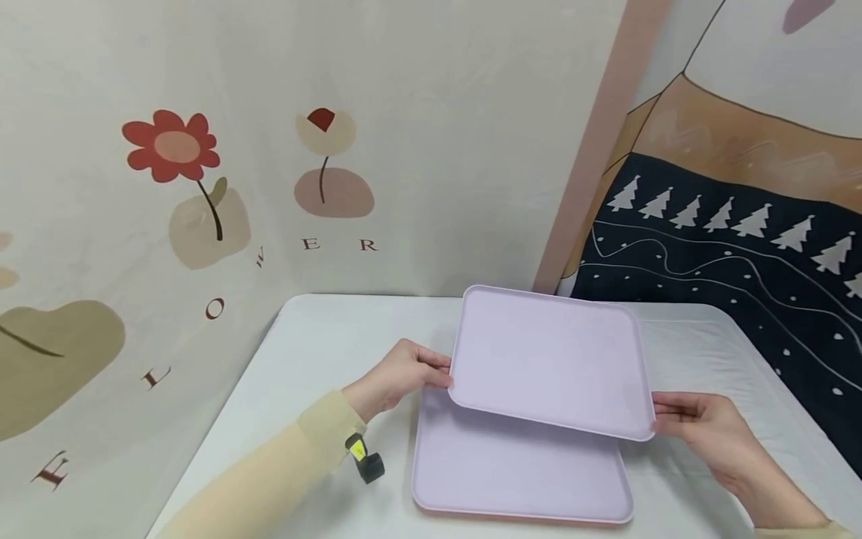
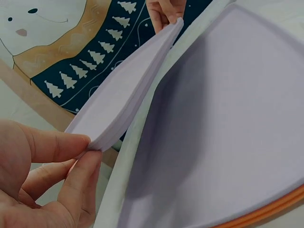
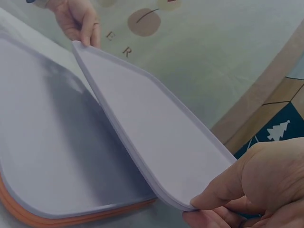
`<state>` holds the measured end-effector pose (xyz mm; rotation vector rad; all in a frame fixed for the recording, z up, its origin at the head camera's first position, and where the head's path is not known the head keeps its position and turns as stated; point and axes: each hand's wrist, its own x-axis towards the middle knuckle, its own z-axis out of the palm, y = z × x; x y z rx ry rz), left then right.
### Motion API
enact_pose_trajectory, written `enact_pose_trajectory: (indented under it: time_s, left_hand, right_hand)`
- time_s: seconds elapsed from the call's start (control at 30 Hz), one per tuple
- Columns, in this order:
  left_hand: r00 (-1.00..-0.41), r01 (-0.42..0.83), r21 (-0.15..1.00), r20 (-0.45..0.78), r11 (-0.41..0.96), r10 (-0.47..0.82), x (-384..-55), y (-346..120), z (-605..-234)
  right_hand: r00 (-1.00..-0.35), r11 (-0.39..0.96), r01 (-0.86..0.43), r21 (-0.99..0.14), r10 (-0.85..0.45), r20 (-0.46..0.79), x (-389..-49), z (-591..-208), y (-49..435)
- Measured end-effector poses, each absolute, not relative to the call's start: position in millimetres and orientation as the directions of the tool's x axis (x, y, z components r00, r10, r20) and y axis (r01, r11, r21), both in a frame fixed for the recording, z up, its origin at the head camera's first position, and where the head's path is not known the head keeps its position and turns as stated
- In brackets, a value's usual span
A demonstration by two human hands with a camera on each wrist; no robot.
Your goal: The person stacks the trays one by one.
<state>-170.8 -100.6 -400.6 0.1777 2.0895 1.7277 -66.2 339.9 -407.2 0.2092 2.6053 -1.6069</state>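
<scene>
A pale lilac rectangular tray [image 1: 548, 359] with a low rim is raised and tilted between both hands. My left hand [image 1: 400, 374] pinches its left edge between thumb and fingers, as the left wrist view also shows. At the opposite end, my right hand [image 1: 710, 438] grips the edge near the lower right corner. Beneath it lies a second lilac tray [image 1: 518, 479], partly covered by the raised one and in its shadow. Under that lower tray, orange tray edges [image 3: 71, 221] show in both wrist views, so it rests on a stack.
The trays are over a white-covered table [image 1: 323, 337]. Behind it hangs a pale wall cloth [image 1: 444, 150] with printed flowers and letters. A dark cloth with white trees [image 1: 714, 254] hangs at the right. A black strap device [image 1: 367, 463] is on my left wrist.
</scene>
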Motion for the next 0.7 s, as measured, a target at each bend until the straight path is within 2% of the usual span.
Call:
enact_pose_trajectory:
  time_s: [0.3, 0.7]
  left_hand:
    - [-0.918, -0.166, 0.967, -0.224, 0.194, 0.328, -147.7, -113.9, -406.6]
    - [-0.925, -0.176, 0.964, -0.231, 0.199, 0.301, -115.8, -130.4, -413.9]
  right_hand:
    - [-0.979, 0.397, 0.201, -0.896, 0.055, -0.195, -59.3, -413.7, 334.5]
    - [-0.976, 0.386, 0.202, -0.9, 0.01, -0.215, -43.9, -415.7, 326.4]
